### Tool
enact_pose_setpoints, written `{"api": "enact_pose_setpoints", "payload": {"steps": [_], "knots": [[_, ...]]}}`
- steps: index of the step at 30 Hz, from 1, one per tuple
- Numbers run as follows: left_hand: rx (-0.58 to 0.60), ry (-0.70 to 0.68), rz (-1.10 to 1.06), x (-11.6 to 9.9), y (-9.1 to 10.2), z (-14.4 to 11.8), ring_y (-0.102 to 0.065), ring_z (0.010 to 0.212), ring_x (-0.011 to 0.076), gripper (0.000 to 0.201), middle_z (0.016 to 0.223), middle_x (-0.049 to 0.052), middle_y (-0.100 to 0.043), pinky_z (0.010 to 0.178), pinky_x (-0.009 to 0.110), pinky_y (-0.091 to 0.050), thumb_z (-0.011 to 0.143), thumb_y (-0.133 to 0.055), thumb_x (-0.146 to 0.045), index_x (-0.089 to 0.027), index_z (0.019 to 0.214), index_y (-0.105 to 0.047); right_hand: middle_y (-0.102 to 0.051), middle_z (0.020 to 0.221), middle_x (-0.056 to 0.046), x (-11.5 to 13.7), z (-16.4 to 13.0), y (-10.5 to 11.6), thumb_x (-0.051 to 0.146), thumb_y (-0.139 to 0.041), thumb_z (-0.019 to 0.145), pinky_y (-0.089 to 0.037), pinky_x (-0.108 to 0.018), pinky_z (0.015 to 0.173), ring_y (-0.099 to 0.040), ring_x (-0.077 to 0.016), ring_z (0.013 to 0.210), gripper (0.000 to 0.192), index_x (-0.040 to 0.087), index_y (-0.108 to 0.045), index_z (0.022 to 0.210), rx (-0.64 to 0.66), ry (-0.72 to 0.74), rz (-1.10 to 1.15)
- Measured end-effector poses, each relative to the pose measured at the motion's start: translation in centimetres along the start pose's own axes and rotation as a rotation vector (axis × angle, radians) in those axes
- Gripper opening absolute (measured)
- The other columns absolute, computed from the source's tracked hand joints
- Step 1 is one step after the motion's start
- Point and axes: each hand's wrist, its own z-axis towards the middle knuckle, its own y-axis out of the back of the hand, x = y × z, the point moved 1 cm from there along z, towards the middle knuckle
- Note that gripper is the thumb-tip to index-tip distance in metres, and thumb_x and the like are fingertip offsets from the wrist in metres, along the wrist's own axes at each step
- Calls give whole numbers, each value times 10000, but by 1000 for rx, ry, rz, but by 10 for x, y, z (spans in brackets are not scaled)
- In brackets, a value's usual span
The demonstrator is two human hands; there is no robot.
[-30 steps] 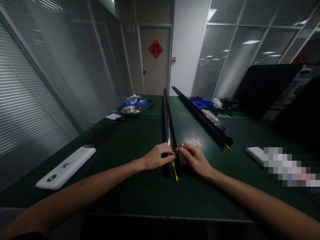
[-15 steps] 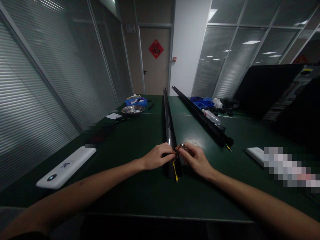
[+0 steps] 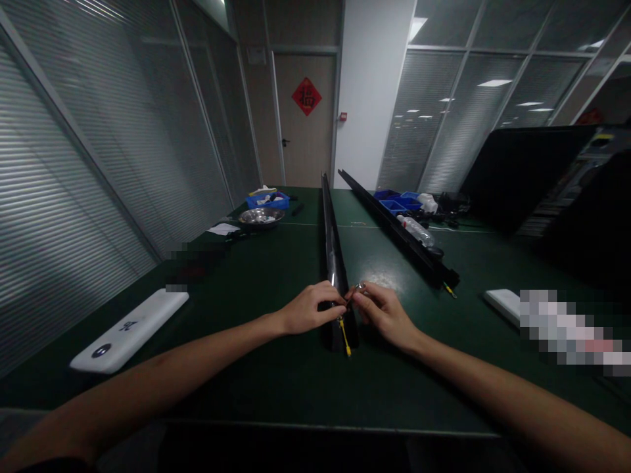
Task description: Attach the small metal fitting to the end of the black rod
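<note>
A long black rail (image 3: pixel 331 243) lies down the middle of the dark green table (image 3: pixel 276 381), its near end between my hands. My left hand (image 3: pixel 308 309) pinches the rail's near end from the left. My right hand (image 3: pixel 383 314) holds a small shiny metal part (image 3: pixel 359 288) against the rail's right side, fingertips nearly touching the left hand's. A short yellow wire (image 3: pixel 344 334) sticks out of the rail's end toward me.
A second black rail (image 3: pixel 394 226) lies diagonally at the right with a plastic bottle (image 3: pixel 415 230) beside it. Blue bins (image 3: pixel 394 200), a metal bowl (image 3: pixel 261 217), a white flat device (image 3: pixel 129 322) at the left and a dark monitor (image 3: pixel 527 174) at the right surround the work area.
Almost nothing differs; both hands stay at the rail's near end with only slight finger shifts around the small metal part.
</note>
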Motion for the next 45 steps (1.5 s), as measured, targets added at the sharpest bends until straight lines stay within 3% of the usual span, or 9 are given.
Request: {"api": "enact_pose_setpoints", "payload": {"steps": [13,29,36,45], "knots": [[-18,-23,-5,3,-3,0,-599,1000,198,226,1010,63,-673,916,330,-465,1045,-519,-285,-165,1000,-705,-587,778,27,1,-2,0,408,-594,1026,-414,-215,511,-518,-96,569,245,179,-667,1073,-21,-26,-13],[-15,1,-33,0,1,0,-599,1004,214,223,1027,71,-689,934,352,-480,1023,-550,-309,-177,1096,-713,-557,790,13,3,-1,0,395,-562,1041,-397,-230,522,-499,-105,585,252,186,-674,957,-7,25,-36],[-248,26,-32,-6,9,-5,-576,1058,209,212,1083,65,-644,963,374,-477,1012,-511,-171,-200,1104,-700,-540,743,31,2,-5,-1,412,-567,1040,-395,-218,495,-489,-102,556,230,205,-663,1065,-135,-68,27],[-190,-18,21,2,3,-10,-618,962,190,251,1024,81,-666,851,335,-516,1004,-467,-113,-172,1139,-670,-574,794,15,-1,-7,1,409,-588,1027,-397,-208,463,-503,-92,537,207,227,-682,1051,-224,-227,99]]}}
